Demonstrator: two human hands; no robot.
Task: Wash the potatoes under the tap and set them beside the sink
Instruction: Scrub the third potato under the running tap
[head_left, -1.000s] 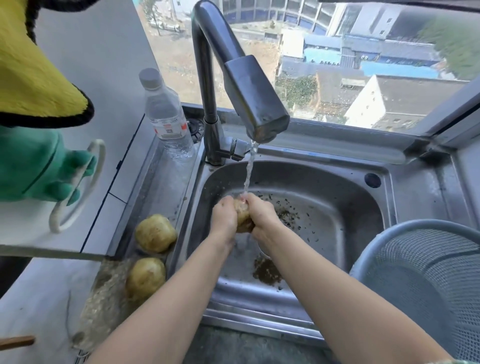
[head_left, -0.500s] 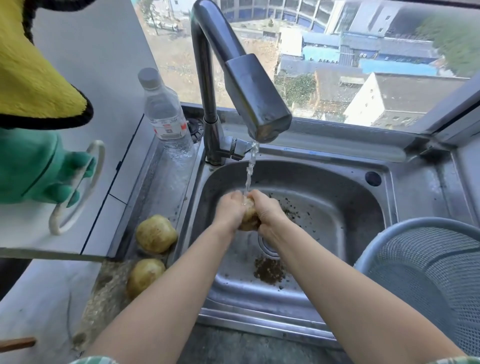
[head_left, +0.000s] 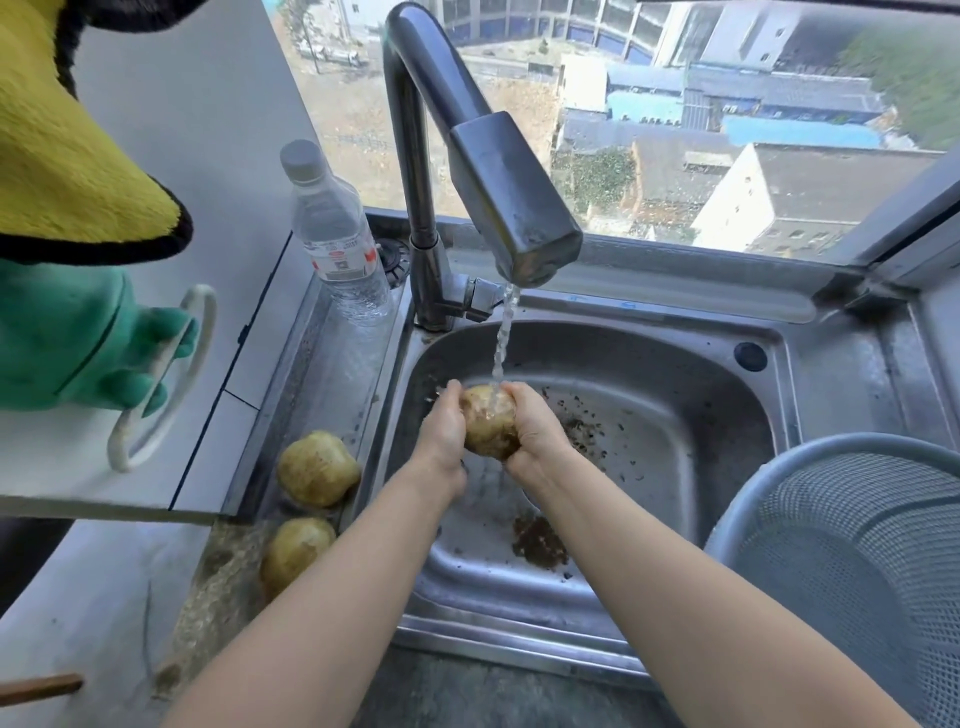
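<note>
Potato wash at sink: slip and splash hazards

Potatoes, two (head_left: 318, 468) (head_left: 297, 552), lie left of the sink (head_left: 675, 441) on its ledge, near the edge. Left hand (head_left: 441, 431) and right hand (head_left: 535, 431) press together around a third potato (head_left: 488, 422) under the tap (head_left: 511, 192) stream. Likely risks: wet skin slipping into basin grit (head_left: 537, 540); splashing. Colander (head_left: 852, 561) sits right.
</note>
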